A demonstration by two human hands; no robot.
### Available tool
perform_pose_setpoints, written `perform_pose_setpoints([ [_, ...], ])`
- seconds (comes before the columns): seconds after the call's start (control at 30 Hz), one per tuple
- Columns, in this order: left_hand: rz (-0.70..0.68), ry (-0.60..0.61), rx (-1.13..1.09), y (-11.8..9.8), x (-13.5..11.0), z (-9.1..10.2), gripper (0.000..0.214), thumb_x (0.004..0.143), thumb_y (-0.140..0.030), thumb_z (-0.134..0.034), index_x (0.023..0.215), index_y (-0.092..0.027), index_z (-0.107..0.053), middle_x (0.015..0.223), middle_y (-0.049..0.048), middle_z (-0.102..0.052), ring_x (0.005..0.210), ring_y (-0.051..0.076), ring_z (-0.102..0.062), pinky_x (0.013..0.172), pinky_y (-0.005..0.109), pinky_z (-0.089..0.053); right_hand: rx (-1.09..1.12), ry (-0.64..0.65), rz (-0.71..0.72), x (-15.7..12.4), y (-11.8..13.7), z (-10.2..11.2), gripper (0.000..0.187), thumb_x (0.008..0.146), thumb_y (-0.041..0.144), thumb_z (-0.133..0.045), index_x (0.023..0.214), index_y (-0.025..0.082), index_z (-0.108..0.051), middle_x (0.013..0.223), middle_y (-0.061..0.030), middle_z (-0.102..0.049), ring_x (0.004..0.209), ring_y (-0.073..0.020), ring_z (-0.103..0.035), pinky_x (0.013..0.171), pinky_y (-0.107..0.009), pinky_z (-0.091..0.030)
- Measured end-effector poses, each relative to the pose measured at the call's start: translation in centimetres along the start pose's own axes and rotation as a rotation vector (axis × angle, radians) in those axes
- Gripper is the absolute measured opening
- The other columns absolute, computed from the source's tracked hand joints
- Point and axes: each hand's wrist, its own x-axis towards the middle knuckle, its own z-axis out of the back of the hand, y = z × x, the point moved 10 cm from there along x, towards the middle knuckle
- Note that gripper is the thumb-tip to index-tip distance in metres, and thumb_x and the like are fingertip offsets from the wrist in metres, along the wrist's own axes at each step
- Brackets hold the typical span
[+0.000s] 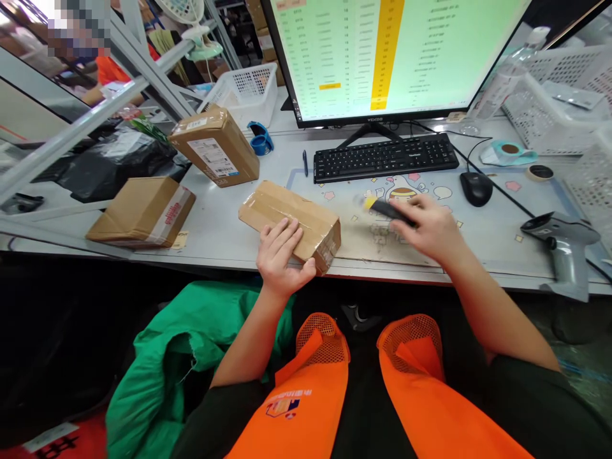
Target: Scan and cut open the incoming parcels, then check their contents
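My left hand [282,255] lies on the near end of a taped cardboard parcel [291,220] at the desk's front edge, fingers on top and thumb round its side. My right hand [428,226] is closed round a black tool with a yellow tip [382,207], blurred by motion, just right of the parcel over the patterned desk mat [482,223]. The tool points left toward the parcel.
Two more cardboard boxes [217,146] [143,210] lie to the left. A keyboard [385,156], mouse [475,188] and monitor [396,51] stand behind. A barcode scanner [564,245] sits at right, white baskets [248,92] behind, a green bag [162,363] below.
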Motion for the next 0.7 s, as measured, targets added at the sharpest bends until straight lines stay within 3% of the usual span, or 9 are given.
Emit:
perform_pose_setpoints([
  [0.07, 0.006, 0.093, -0.064, 1.9, 0.3, 0.3, 0.052, 0.092, -0.058, -0.060, 0.128, -0.023, -0.073, 0.134, 0.0154, -0.076, 0.135, 0.036, -0.068, 0.120, 0.058, -0.046, -0.017, -0.110, -0.138, -0.6, -3.7, 2.5, 0.048, 0.098, 0.050, -0.067, 0.135, 0.022, -0.078, 0.110, -0.0122, -0.072, 0.098, -0.0275, -0.070, 0.089, -0.043, -0.060],
  [0.13, 0.030, 0.152, -0.123, 5.1, 0.8, 0.9, 0.057, 0.093, -0.066, -0.063, 0.129, -0.023, -0.073, 0.144, 0.0175, -0.070, 0.145, 0.038, -0.060, 0.122, 0.059, -0.044, 0.041, -0.170, -0.186, -2.0, -5.3, 4.4, 0.048, 0.099, 0.051, -0.066, 0.135, 0.022, -0.078, 0.108, -0.0108, -0.073, 0.097, -0.0273, -0.071, 0.091, -0.044, -0.060],
  [0.2, 0.101, 0.162, -0.153, 8.7, 1.3, 1.6, 0.069, 0.088, -0.075, -0.069, 0.131, -0.022, -0.072, 0.153, 0.0206, -0.062, 0.152, 0.040, -0.051, 0.123, 0.061, -0.043, 0.119, -0.166, -0.190, -3.4, -5.0, 5.7, 0.045, 0.101, 0.050, -0.063, 0.135, 0.024, -0.077, 0.108, -0.0097, -0.075, 0.097, -0.0269, -0.073, 0.091, -0.045, -0.060],
  [0.27, 0.181, 0.148, -0.165, 10.5, 1.4, 1.7, 0.078, 0.083, -0.080, -0.073, 0.133, -0.020, -0.071, 0.156, 0.0225, -0.059, 0.149, 0.040, -0.053, 0.121, 0.059, -0.045, 0.167, -0.130, -0.172, -4.0, -3.3, 6.7, 0.043, 0.103, 0.048, -0.061, 0.137, 0.024, -0.076, 0.109, -0.0096, -0.077, 0.098, -0.0271, -0.074, 0.092, -0.045, -0.060],
  [0.33, 0.205, 0.118, -0.137, 8.9, 0.9, 1.3, 0.072, 0.085, -0.076, -0.075, 0.131, -0.021, -0.072, 0.149, 0.0201, -0.064, 0.139, 0.036, -0.062, 0.117, 0.053, -0.049, 0.175, -0.085, -0.125, -3.6, -0.5, 7.7, 0.042, 0.105, 0.046, -0.061, 0.139, 0.025, -0.075, 0.112, -0.0100, -0.078, 0.099, -0.0272, -0.075, 0.092, -0.044, -0.060],
  [0.47, 0.112, -0.043, 0.067, -0.2, -0.8, 0.5, 0.047, 0.087, -0.054, -0.085, 0.125, -0.028, -0.075, 0.134, 0.0128, -0.074, 0.121, 0.032, -0.066, 0.110, 0.049, -0.047, 0.073, 0.098, 0.019, -0.8, 6.5, 7.9, 0.041, 0.106, 0.045, -0.059, 0.140, 0.028, -0.075, 0.117, -0.0098, -0.077, 0.099, -0.0270, -0.075, 0.086, -0.040, -0.061],
  [0.53, 0.077, -0.111, 0.108, -3.4, -1.2, 0.1, 0.043, 0.086, -0.052, -0.087, 0.121, -0.029, -0.077, 0.126, 0.0118, -0.076, 0.117, 0.033, -0.066, 0.108, 0.049, -0.047, -0.013, 0.214, 0.092, 0.5, 9.3, 6.9, 0.040, 0.107, 0.045, -0.056, 0.138, 0.029, -0.076, 0.115, -0.0089, -0.077, 0.094, -0.0252, -0.074, 0.081, -0.038, -0.060],
  [0.6, 0.066, -0.143, 0.108, -4.3, -1.2, -0.3, 0.042, 0.086, -0.054, -0.085, 0.118, -0.029, -0.078, 0.122, 0.0116, -0.077, 0.116, 0.033, -0.065, 0.106, 0.048, -0.047, -0.101, 0.295, 0.152, 1.3, 11.3, 5.8, 0.039, 0.108, 0.045, -0.055, 0.136, 0.029, -0.077, 0.111, -0.0082, -0.077, 0.087, -0.0230, -0.073, 0.075, -0.035, -0.057],
  [0.7, 0.062, -0.145, 0.084, -3.2, -0.7, -1.0, 0.041, 0.088, -0.057, -0.083, 0.117, -0.028, -0.079, 0.118, 0.0109, -0.078, 0.115, 0.033, -0.065, 0.104, 0.047, -0.047, -0.196, 0.358, 0.199, 2.0, 12.7, 4.5, 0.037, 0.108, 0.044, -0.057, 0.134, 0.029, -0.078, 0.108, -0.0080, -0.077, 0.085, -0.0223, -0.071, 0.073, -0.034, -0.055],
])
